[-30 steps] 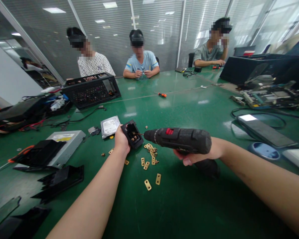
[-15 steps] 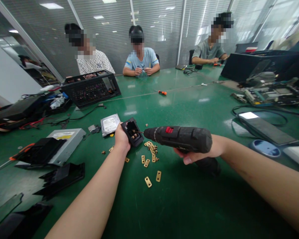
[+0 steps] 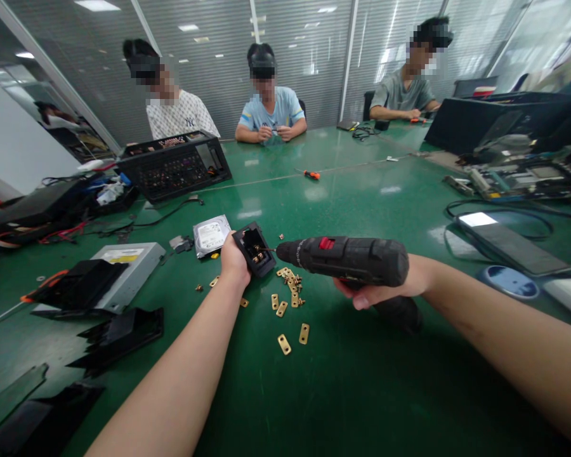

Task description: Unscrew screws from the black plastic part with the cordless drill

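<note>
My left hand point(image 3: 234, 261) grips a small black plastic socket block point(image 3: 254, 250) with brass contacts inside, held above the green table point(image 3: 342, 374). My right hand point(image 3: 390, 290) is wrapped round a black electric screwdriver point(image 3: 349, 260) with a red switch. Its thin bit points left into the open face of the block. Under both hands lie several loose brass plates and screws point(image 3: 288, 301).
A hard drive point(image 3: 211, 235), an optical drive point(image 3: 126, 266) and black plastic panels point(image 3: 114, 336) lie to the left. A black computer case point(image 3: 174, 166) stands behind. A phone point(image 3: 509, 240) and circuit boards point(image 3: 518, 174) are at the right. Three people sit across the table.
Both hands, with the block and the screwdriver, sit slightly higher and to the right in view as the camera shifted. The bit stays in the block.
</note>
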The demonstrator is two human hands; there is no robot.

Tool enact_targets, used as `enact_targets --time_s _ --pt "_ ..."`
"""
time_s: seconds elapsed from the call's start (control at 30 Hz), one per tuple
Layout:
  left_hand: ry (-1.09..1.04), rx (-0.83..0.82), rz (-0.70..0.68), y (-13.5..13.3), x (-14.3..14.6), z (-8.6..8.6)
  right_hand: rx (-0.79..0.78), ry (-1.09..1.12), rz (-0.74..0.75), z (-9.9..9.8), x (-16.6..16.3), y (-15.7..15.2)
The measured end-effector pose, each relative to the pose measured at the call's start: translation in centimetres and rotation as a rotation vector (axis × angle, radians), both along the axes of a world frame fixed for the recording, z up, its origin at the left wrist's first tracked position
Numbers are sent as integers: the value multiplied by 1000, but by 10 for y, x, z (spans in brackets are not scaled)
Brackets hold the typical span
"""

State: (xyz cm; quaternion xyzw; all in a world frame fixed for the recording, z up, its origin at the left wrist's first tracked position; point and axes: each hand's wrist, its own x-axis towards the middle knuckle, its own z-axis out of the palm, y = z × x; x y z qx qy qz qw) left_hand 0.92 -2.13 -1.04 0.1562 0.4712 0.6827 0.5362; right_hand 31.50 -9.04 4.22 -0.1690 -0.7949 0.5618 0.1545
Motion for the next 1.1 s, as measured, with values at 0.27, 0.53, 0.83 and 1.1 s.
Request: enact_targets --time_s 0.27,0.53,0.83,1.1 --pt "-2 -4 -7 2 -3 -4 -56 34 -17 -1 -4 -1" --pt "20 -29 2 -1 0 2 -60 34 -38 -3 -4 0" --pt "21 -20 4 -1 -1 0 152 7 -63 1 -9 -4" --pt "10 4 32 1 -2 -4 152 -2 -58 -3 -10 -2"
